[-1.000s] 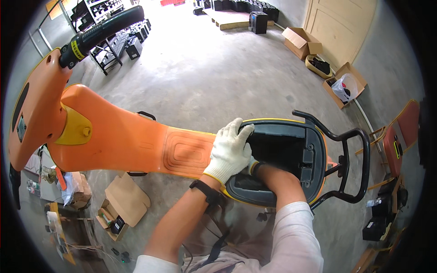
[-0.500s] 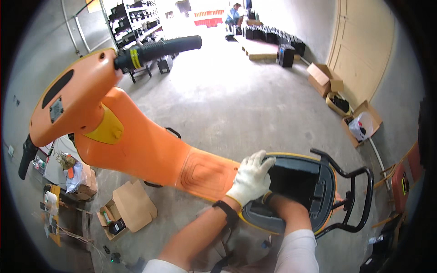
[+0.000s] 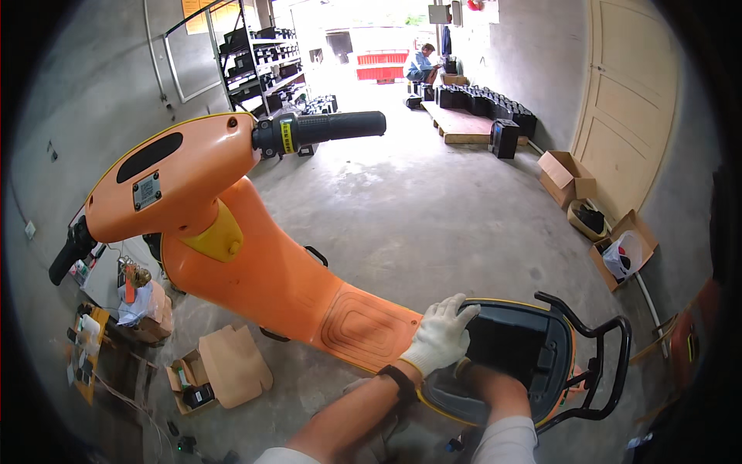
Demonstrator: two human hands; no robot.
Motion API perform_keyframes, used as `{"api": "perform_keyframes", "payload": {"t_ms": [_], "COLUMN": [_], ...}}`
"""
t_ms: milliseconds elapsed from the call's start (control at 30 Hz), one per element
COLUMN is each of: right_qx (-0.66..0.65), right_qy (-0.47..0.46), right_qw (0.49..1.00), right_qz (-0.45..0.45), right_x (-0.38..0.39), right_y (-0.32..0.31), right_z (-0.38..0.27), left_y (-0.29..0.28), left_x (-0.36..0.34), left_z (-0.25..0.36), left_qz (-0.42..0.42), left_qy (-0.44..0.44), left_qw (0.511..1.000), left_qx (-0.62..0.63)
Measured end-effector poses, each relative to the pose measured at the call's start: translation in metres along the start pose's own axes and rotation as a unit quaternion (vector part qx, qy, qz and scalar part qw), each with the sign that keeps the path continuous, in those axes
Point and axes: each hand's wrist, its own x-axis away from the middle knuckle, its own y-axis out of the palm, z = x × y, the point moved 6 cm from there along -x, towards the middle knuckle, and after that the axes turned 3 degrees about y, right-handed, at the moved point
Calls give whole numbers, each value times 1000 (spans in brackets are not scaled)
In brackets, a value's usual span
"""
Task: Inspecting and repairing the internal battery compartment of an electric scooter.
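An orange scooter stands across the view, its handlebar at the upper left and its tail at the lower right. Under where a seat would sit, a dark storage compartment lies uncovered. My left hand, in a white knit glove, is closed over the compartment's front rim, back of the hand up. My right forearm reaches down into the compartment. Only the glove cuff shows at that wrist; the right hand's fingers, and anything they touch, are hidden inside. A black band circles my left wrist.
A black rear rack juts from the scooter's tail. On the floor lie an opened carton at left and cartons along the right wall. Black batteries stand by a pallet; a person crouches beyond. Shelves stand far left.
The whole view has tilted up, so the scooter sits lower and farther right in it. My left hand stays on the rim, and my right arm stays inside the compartment.
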Motion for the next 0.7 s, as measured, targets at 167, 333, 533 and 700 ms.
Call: {"api": "perform_keyframes", "payload": {"t_ms": [167, 333, 533, 700], "right_qx": [-3, -6, -9, -9], "right_qy": [-1, -2, -2, -4], "right_qw": [1000, 1000, 1000, 1000], "right_qz": [-2, -4, -8, -9], "right_x": [1, 2, 3, 4], "right_y": [-2, -3, -1, -1], "right_z": [0, -1, -2, -3], "left_y": [0, 2, 2, 2], "left_x": [0, -1, 0, 0], "left_z": [1, 0, -1, 0], "left_qz": [0, 6, 24, 19], "left_qy": [2, 9, 19, 16], "left_qw": [1000, 1000, 1000, 1000], "left_qx": [-4, -1, 0, -5]}}
